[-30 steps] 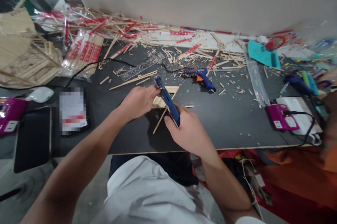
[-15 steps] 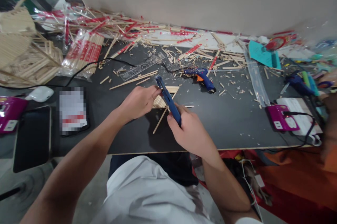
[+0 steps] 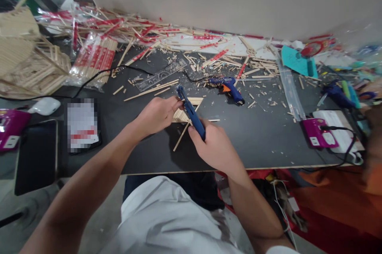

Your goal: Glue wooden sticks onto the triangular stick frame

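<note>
My right hand (image 3: 213,142) is wrapped round a long blue hand tool (image 3: 195,120) that looks like a cutter, its head tilted up and to the left. My left hand (image 3: 158,114) is closed, thumb and fingertips pinched together right beside the tool's head; whatever sits between them is too small to make out. Beneath both hands lies a small panel of wooden sticks (image 3: 180,116) joined side by side, partly covered by the hands and tool. One thin stick (image 3: 180,138) runs from it toward the table's front edge.
A blue glue gun (image 3: 229,88) lies beyond my right hand, near a clear ruler (image 3: 161,75). Cut stick pieces and packaged chopsticks (image 3: 95,59) cover the back. Phones (image 3: 37,156), a stick-built model (image 3: 36,59) and a purple power box (image 3: 320,132) flank the space.
Almost nothing differs. My right hand and the blue tool have shifted very slightly; my left hand keeps its pinch beside the tool's head.
</note>
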The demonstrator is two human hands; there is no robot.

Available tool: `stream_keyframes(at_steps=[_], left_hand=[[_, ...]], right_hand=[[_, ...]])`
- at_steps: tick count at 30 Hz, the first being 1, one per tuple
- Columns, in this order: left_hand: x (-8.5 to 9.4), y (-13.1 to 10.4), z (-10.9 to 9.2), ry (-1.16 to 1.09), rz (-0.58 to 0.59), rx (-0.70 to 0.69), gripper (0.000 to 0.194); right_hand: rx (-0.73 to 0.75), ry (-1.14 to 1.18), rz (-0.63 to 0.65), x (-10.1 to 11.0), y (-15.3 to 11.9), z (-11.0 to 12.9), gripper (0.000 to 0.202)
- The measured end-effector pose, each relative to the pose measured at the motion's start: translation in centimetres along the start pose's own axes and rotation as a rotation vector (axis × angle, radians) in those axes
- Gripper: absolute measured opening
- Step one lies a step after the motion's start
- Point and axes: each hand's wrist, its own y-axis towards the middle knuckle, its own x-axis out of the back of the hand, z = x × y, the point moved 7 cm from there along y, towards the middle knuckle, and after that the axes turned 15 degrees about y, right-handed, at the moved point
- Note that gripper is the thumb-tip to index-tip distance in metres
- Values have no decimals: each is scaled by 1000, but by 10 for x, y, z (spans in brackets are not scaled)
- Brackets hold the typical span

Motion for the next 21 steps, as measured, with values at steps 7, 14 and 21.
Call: stream_keyframes(at_steps=[7,14,21], left_hand=[[0,1,1,6,67,-2,28],[1,2,0,-31,44,15,25],[-1,1,2,-40,25,11,24]], right_hand=[[-13,-73,-36,-2,4,-4,23],[14,-59,-36,-2,6,-4,23],[20,-90,-53,-6,8,-7,25]])
